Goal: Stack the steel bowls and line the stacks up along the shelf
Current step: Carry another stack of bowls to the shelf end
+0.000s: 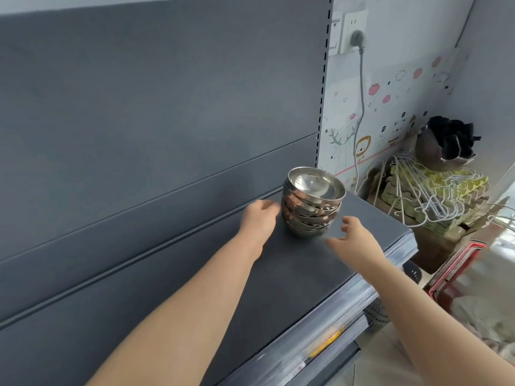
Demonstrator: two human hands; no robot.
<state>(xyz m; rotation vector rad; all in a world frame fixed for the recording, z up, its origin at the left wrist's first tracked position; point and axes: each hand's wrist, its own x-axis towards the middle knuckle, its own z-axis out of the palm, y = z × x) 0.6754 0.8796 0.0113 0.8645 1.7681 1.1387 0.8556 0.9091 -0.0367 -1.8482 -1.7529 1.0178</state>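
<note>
shelf [301, 274]: carrying one stack near its right end | stack [312, 203]: several steel bowls nesting, sitting upright, slightly uneven | left hand [257, 218]: reaching beside the stack, fingers curling loosely, possibly touching it, holding nothing | right hand [354, 235]: hovering just beside, fingers spreading wide, empty | progress: one stack standing; no other bowls showing, lining up seemingly remaining

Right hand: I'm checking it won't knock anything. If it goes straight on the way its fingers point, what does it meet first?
Most likely the stack of steel bowls; the right hand is open, fingers aimed at its lower side, though depth is unclear.
</note>
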